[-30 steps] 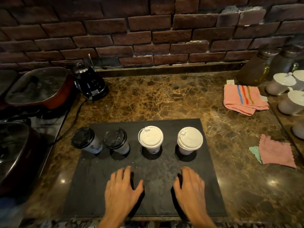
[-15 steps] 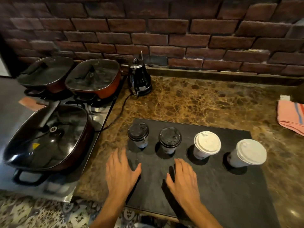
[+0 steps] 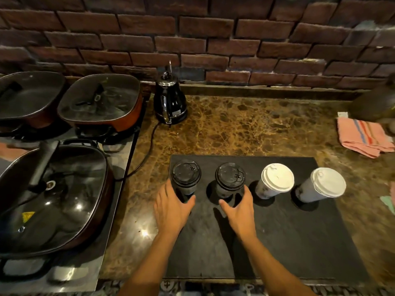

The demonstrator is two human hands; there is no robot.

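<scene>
Four lidded paper cups stand in a row on a black mat [image 3: 277, 242]. From the left they are a black-lidded cup [image 3: 186, 174], a second black-lidded cup [image 3: 230, 176], a white-lidded cup [image 3: 277, 178] and another white-lidded cup [image 3: 328, 183]. My left hand [image 3: 173, 208] wraps the base of the left black-lidded cup, fingers on its left and thumb on its right. My right hand [image 3: 240, 208] wraps the base of the second black-lidded cup, thumb on its left and fingers on its right. Both cups stand upright on the mat.
A black kettle [image 3: 170, 101] with its cord stands at the back by the brick wall. Three lidded pans [image 3: 53, 195] sit on the stove at left. A striped pink towel [image 3: 363, 137] lies at the right on the marble counter [image 3: 245, 129].
Both hands left the mat's front part, moved forward and closed round the two black-lidded cups. The view swung left, bringing the stove and pans into sight.
</scene>
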